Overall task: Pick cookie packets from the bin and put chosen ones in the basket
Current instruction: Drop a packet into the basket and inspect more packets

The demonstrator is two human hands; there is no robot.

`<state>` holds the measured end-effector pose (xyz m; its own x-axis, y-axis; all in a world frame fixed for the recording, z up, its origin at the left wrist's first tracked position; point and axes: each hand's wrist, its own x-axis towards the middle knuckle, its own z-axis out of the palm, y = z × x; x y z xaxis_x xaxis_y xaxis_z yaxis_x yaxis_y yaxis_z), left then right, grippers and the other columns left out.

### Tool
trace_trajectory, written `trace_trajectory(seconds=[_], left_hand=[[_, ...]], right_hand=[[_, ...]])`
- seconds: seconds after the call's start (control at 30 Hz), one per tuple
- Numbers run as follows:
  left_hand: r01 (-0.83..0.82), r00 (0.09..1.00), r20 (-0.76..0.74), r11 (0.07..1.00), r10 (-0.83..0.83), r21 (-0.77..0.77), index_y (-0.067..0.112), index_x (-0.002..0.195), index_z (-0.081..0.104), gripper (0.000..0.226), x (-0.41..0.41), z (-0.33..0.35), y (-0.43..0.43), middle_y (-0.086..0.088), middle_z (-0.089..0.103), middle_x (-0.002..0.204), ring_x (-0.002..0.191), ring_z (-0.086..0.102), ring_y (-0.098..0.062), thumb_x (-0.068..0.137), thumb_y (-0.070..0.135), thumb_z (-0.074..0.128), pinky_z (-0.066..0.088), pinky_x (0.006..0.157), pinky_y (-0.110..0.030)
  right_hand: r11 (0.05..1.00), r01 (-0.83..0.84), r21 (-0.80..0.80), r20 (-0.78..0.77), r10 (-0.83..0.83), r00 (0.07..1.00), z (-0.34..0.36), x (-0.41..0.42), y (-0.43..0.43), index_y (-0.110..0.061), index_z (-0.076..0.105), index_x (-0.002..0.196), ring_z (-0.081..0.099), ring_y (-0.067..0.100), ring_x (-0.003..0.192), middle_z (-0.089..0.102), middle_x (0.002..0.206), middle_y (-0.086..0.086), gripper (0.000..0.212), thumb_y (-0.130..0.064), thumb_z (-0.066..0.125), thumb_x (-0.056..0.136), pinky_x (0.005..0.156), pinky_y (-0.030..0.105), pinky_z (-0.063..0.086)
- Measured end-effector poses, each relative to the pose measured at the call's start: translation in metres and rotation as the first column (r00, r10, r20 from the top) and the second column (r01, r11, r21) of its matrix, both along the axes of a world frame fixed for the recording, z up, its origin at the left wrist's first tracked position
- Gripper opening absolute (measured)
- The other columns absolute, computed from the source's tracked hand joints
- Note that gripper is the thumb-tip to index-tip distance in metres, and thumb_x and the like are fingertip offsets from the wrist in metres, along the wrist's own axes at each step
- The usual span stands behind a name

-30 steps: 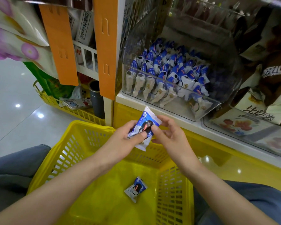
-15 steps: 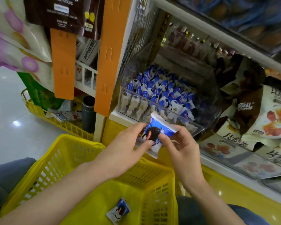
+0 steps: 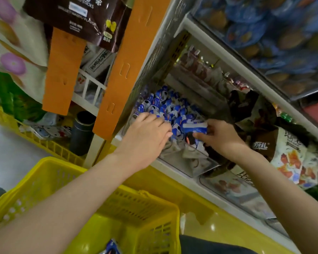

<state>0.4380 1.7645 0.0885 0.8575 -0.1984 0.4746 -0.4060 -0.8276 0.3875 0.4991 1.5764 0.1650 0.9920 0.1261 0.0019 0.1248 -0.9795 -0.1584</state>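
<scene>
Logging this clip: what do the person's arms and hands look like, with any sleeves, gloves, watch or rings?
Both forearms are bare as far as the frame edge, with no sleeve in view. The left hand and the right hand wear no gloves. No watch, bracelet or ring shows on either wrist or on the visible fingers, though the picture is slightly blurred.

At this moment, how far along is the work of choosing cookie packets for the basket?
Done: one loose packet lies in the yellow basket. In hand: the right hand holds a blue packet over the clear bin, and the left hand reaches onto the piled packets. Left: the held one is not in the basket yet, and many are in the bin.
</scene>
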Motion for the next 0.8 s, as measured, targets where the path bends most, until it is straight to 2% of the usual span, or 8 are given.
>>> trace_trajectory(seconds=[0.1,0.2,0.3,0.43,0.53,0.6,0.73,0.8], left_hand=[[-0.004,1.000,0.020,1.000,0.004,-0.009,0.021,0.105,0.060,0.036,0.005,0.000,0.001,0.005,0.065,0.102,0.097,0.055,-0.014,0.097,0.034,0.027,0.024,0.092,-0.029],[-0.005,0.999,0.037,1.000,0.005,-0.018,0.020,0.104,0.060,0.035,0.005,-0.002,0.002,0.004,0.065,0.101,0.095,0.055,-0.015,0.098,0.033,0.028,0.023,0.090,-0.028],[0.005,0.999,0.037,0.999,-0.004,-0.031,0.019,0.106,0.061,0.039,0.003,-0.002,0.001,0.003,0.065,0.103,0.098,0.056,-0.016,0.096,0.033,0.026,0.025,0.094,-0.030],[0.010,0.999,0.042,0.998,-0.007,-0.062,0.018,0.106,0.062,0.041,0.002,-0.001,0.000,0.002,0.066,0.101,0.097,0.057,-0.016,0.095,0.033,0.025,0.031,0.096,-0.033],[0.000,0.998,0.058,0.998,0.004,-0.069,0.017,0.102,0.064,0.041,0.002,-0.001,0.000,0.002,0.067,0.096,0.093,0.059,-0.016,0.093,0.032,0.027,0.035,0.094,-0.034],[-0.011,0.998,0.067,0.998,0.016,-0.070,0.016,0.099,0.066,0.038,0.002,-0.001,-0.001,0.002,0.069,0.093,0.090,0.061,-0.017,0.092,0.030,0.032,0.039,0.092,-0.036],[-0.031,0.995,0.095,0.996,0.039,-0.089,0.016,0.092,0.069,0.030,0.002,-0.002,-0.003,0.001,0.070,0.085,0.082,0.065,-0.017,0.087,0.028,0.042,0.046,0.088,-0.036],[-0.031,0.993,0.109,0.995,0.041,-0.093,0.017,0.090,0.069,0.028,0.002,-0.003,-0.003,0.002,0.070,0.083,0.081,0.065,-0.016,0.086,0.027,0.044,0.047,0.087,-0.036]], right_hand=[[0.993,0.032,-0.116,-0.192,-0.054,0.980,-0.005,0.008,0.006,-0.019,0.047,0.077,0.057,0.006,0.058,0.051,0.072,-0.004,0.026,-0.035,0.068,0.081,0.045,0.016,0.039],[0.997,-0.009,-0.076,-0.268,-0.012,0.963,-0.014,0.014,0.015,-0.013,0.049,0.065,0.054,0.002,0.043,0.053,0.060,0.001,0.032,-0.033,0.069,0.081,0.044,0.013,0.041],[0.997,0.016,0.081,-0.292,0.008,0.956,-0.023,0.016,0.023,0.003,0.061,0.078,0.061,0.020,0.066,0.061,0.071,0.019,0.033,-0.029,0.070,0.081,0.073,0.031,0.056],[0.977,0.032,0.213,-0.362,0.048,0.931,-0.016,0.011,0.019,0.000,0.062,0.098,0.064,0.017,0.073,0.066,0.084,0.012,0.025,-0.023,0.062,0.087,0.067,0.021,0.057],[0.972,-0.003,0.235,-0.263,0.067,0.963,-0.001,0.009,0.006,-0.016,0.064,0.095,0.067,0.016,0.083,0.069,0.089,0.006,0.011,-0.024,0.059,0.089,0.075,0.025,0.056],[0.984,-0.018,0.180,-0.224,0.059,0.973,0.007,0.008,-0.002,-0.022,0.063,0.090,0.066,0.013,0.085,0.068,0.090,0.002,0.006,-0.025,0.058,0.089,0.076,0.025,0.055],[0.981,-0.063,-0.181,-0.282,0.009,0.959,0.002,0.010,-0.007,-0.021,0.064,0.095,0.059,0.005,0.082,0.064,0.093,-0.005,0.013,-0.031,0.058,0.089,0.067,0.016,0.044],[0.963,-0.068,-0.259,-0.275,-0.006,0.961,-0.004,0.012,-0.005,-0.018,0.063,0.098,0.056,0.008,0.084,0.060,0.096,-0.005,0.017,-0.032,0.059,0.089,0.069,0.017,0.041]])
